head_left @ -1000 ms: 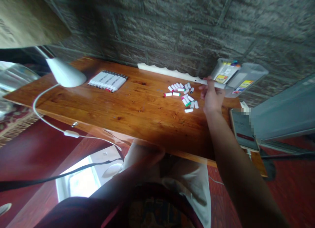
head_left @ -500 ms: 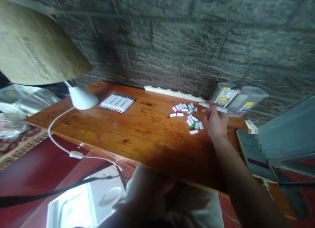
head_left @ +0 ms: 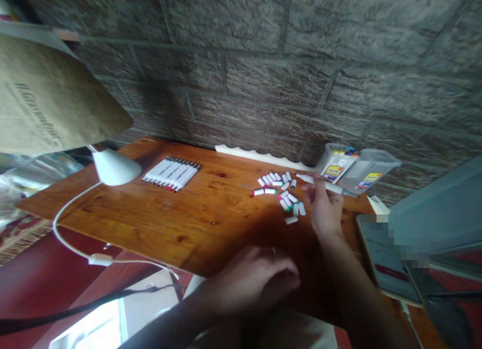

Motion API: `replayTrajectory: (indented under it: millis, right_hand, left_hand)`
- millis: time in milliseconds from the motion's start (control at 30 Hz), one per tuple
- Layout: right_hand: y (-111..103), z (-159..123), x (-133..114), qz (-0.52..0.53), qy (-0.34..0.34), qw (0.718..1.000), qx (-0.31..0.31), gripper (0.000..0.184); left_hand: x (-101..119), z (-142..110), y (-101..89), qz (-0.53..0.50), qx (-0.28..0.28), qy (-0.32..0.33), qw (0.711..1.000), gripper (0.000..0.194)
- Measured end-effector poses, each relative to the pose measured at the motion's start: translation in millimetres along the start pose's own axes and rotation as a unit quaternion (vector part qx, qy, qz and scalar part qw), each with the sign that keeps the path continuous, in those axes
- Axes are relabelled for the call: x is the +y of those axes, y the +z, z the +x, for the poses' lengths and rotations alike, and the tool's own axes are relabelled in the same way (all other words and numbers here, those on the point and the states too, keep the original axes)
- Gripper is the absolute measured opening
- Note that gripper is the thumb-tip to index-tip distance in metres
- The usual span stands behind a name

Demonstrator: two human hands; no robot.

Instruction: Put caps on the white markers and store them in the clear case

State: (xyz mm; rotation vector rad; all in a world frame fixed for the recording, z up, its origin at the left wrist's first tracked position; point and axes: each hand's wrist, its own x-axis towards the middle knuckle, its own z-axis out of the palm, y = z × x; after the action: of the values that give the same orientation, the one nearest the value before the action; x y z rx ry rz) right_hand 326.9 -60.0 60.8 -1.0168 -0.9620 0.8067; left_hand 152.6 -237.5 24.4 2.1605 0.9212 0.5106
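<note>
My right hand (head_left: 324, 208) grips a white marker (head_left: 327, 185) held level over the wooden table (head_left: 196, 218), just right of a scatter of several small white marker caps (head_left: 280, 191). My left hand (head_left: 252, 278) has come up at the table's near edge, fingers curled together; nothing shows in it. A row of several capped white markers (head_left: 171, 173) lies at the back left. A clear plastic marker box (head_left: 357, 170) stands open against the wall behind my right hand.
A white desk lamp (head_left: 113, 168) with its cable (head_left: 75, 238) stands at the table's left. A phone (head_left: 384, 258) lies at the right edge. A brown paper bag (head_left: 48, 103) hangs at upper left. A stone-block wall (head_left: 286, 73) backs the table.
My left hand has risen from below the table edge into view. My right hand, still holding the marker, has shifted slightly toward the caps. The camera tilted up.
</note>
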Motion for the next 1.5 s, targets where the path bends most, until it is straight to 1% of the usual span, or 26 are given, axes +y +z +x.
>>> replayTrajectory:
  millis: [67,100,133,200,267,333,400,500,633,800,933,1000,1067,1167,1300,1333,1367,1400,1433,1467,1500]
  right_hand:
    - [-1,0,1,0.015,0.006,1.000,-0.002,0.037]
    - [-1,0,2,0.021,0.012,1.000,-0.002,0.039]
    - [-2,1,3,0.025,0.019,0.999,-0.002,0.040]
    - [-2,2,5,0.021,0.030,0.999,-0.005,0.041]
    - [-2,3,7,0.011,0.032,0.999,-0.004,0.040]
    - [-1,4,9,0.012,0.026,1.000,-0.001,0.038]
    - [1,4,10,0.011,0.020,1.000,-0.005,0.036]
    - [4,4,9,-0.010,-0.006,1.000,-0.017,0.033]
    - [5,3,6,-0.019,-0.035,0.999,-0.017,0.027]
    - [5,0,5,-0.009,-0.074,0.997,-0.024,0.023]
    - [5,-1,11,-0.039,-0.096,0.993,-0.050,0.023]
    - [4,0,14,-0.050,-0.093,0.994,-0.039,0.023]
    - [2,1,15,-0.056,-0.093,0.994,-0.016,0.023]
    - [-1,1,13,-0.065,-0.115,0.991,-0.003,0.020]
    - [-1,-2,8,-0.076,-0.157,0.984,-0.036,0.017]
    - [-1,-1,8,-0.076,-0.166,0.982,-0.042,0.018]
    - [-1,0,8,-0.076,-0.172,0.981,-0.041,0.018]
    - [-1,2,9,-0.071,-0.180,0.980,-0.036,0.018]
    - [-2,4,10,-0.062,-0.188,0.980,-0.028,0.018]
    - [-2,7,11,-0.051,-0.193,0.980,-0.021,0.017]
    - [-2,9,12,-0.037,-0.196,0.980,-0.015,0.017]
  left_hand:
    - [-5,45,-36.5,0.068,0.070,-0.025,0.995,0.028]
    - [-9,65,-52.3,0.113,0.117,-0.041,0.986,0.029]
    - [-14,82,-65.6,0.135,0.142,-0.042,0.980,0.029]
    - [-27,105,-82.6,0.147,0.170,-0.021,0.974,0.028]
    - [-43,116,-87.5,0.151,0.225,-0.011,0.963,0.029]
    - [-58,117,-83.8,0.153,0.271,-0.005,0.950,0.029]
    - [-66,113,-77.0,0.154,0.279,0.004,0.948,0.030]
    - [-68,109,-69.3,0.158,0.277,0.020,0.948,0.029]
    - [-61,109,-64.7,0.159,0.274,0.054,0.947,0.027]
    - [-45,103,-60.0,0.144,0.260,0.089,0.951,0.025]
    - [-33,92,-62.0,0.118,0.266,0.090,0.953,0.025]
    - [-31,88,-64.2,0.103,0.262,0.096,0.955,0.024]
    - [-30,85,-65.5,0.088,0.260,0.097,0.957,0.022]
    - [-27,85,-67.1,0.060,0.250,0.092,0.962,0.021]
    - [-12,78,-77.2,-0.010,0.258,0.081,0.963,0.021]
    - [-6,72,-79.3,-0.036,0.243,0.077,0.966,0.021]
    - [-1,64,-79.0,-0.063,0.201,0.075,0.975,0.021]
    - [3,54,-75.0,-0.090,0.145,0.083,0.982,0.021]
    - [5,43,-65.9,-0.113,0.066,0.094,0.987,0.021]
    - [5,32,-51.0,-0.120,-0.012,0.096,0.988,0.021]
    - [2,21,-30.2,-0.094,-0.092,0.084,0.988,0.022]
